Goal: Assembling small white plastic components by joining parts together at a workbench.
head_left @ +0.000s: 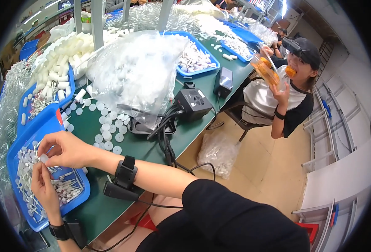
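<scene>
Over a blue tray at the lower left, my two hands meet at their fingertips. My right hand pinches a small translucent white disc between thumb and fingers. Just below, my left hand is closed in a pinch against the disc's underside; whatever it grips is too small to make out. Thin white stick-like parts and more pale discs lie loose in the tray. Many similar white discs are scattered on the green table beyond my right hand.
A clear plastic bag of white pieces covers the table's middle, beside a black box with cables. Another blue tray holds white cylinders. A person sits eating at the right; a filled bag lies on the floor.
</scene>
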`<state>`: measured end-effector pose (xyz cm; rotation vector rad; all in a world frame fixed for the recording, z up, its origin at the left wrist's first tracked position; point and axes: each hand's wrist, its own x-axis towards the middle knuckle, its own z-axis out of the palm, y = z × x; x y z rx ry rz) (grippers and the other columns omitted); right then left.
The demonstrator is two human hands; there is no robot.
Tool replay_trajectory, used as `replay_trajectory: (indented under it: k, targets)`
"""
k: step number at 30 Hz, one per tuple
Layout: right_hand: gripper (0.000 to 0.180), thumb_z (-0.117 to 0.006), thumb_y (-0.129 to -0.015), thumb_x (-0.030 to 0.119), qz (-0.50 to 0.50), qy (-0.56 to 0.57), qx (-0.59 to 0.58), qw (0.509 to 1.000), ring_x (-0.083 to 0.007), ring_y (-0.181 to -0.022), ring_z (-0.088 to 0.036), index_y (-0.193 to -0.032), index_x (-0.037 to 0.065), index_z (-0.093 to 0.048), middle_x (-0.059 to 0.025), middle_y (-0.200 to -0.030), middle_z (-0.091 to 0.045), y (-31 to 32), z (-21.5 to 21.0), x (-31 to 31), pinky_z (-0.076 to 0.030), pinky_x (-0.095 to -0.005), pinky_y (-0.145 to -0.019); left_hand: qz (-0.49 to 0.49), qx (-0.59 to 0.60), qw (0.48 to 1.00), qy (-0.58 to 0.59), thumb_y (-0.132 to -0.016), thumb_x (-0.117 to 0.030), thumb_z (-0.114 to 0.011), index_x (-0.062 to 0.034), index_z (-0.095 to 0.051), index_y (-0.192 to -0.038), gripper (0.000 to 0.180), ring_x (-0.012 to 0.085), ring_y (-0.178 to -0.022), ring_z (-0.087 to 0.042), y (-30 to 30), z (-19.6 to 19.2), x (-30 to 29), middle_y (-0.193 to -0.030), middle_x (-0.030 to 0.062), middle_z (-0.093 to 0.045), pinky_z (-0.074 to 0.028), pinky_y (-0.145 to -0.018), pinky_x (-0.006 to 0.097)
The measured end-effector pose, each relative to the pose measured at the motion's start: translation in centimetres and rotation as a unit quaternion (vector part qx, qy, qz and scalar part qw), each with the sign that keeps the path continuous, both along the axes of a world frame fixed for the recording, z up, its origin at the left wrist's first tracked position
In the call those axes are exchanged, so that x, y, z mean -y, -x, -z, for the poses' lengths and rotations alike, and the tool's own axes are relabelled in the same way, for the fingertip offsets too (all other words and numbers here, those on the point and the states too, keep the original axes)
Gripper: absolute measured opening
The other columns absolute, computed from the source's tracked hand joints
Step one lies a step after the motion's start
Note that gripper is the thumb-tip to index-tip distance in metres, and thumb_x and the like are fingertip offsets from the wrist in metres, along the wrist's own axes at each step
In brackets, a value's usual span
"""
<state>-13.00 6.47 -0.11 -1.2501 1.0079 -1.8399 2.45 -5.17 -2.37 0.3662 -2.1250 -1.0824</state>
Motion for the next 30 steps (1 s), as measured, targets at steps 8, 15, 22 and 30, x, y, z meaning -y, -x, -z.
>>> replay_trajectory:
  k: [8, 15, 22, 30]
  targets:
    - [0.028, -0.071, -0.077, 0.003, 0.001, -0.012, -0.024, 1.0, -0.0148, -0.091, -0.064, -0.103, -0.001, -0.06, -0.0086, -0.101, -0.065, 0.1, 0.2, 0.8, -0.052, -0.0283, -0.082, -0.038, -0.021, 0.999, 0.0, -0.096, -0.009, -0.051, -0.0002, -0.06, -0.101, 0.014, 0.0044, -0.066, -0.045, -0.1, -1.3, -0.8, -0.082, -0.0005, -0.055, -0.037, -0.058, 0.019]
    - [0.028, -0.069, -0.082, 0.002, -0.004, -0.085, -0.028, 0.996, -0.0149, -0.099, -0.062, -0.109, 0.0, -0.059, -0.0078, -0.105, -0.065, 0.2, -0.7, -0.4, -0.049, -0.0278, -0.088, -0.023, -0.024, 0.995, 0.094, -0.089, -0.009, -0.058, 0.0002, -0.064, -0.097, 0.014, 0.0234, -0.073, -0.065, 0.2, -3.0, -2.0, -0.086, 0.0142, -0.067, -0.048, -0.064, 0.033]
    - [0.028, -0.067, -0.083, -0.001, 0.002, -0.099, -0.007, 0.995, -0.0159, -0.103, -0.061, -0.109, 0.0, -0.058, -0.0106, -0.11, -0.064, -0.7, -1.4, -0.6, -0.048, -0.0287, -0.092, -0.037, 0.007, 0.997, 0.071, -0.088, -0.009, -0.06, -0.0006, -0.065, -0.097, 0.013, 0.0275, -0.079, -0.066, -0.9, -3.7, -2.4, -0.089, 0.0146, -0.067, -0.05, -0.069, 0.032]
    - [0.027, -0.065, -0.083, -0.004, -0.006, -0.085, -0.053, 0.995, -0.0178, -0.105, -0.061, -0.109, -0.001, -0.058, -0.012, -0.112, -0.064, -0.3, -2.2, -1.4, -0.049, -0.0302, -0.093, -0.057, -0.049, 0.982, 0.175, -0.086, -0.013, -0.06, -0.0114, -0.065, -0.096, 0.011, 0.0288, -0.065, -0.062, -0.3, -3.7, -2.7, -0.076, 0.0072, -0.063, -0.047, -0.052, 0.036]
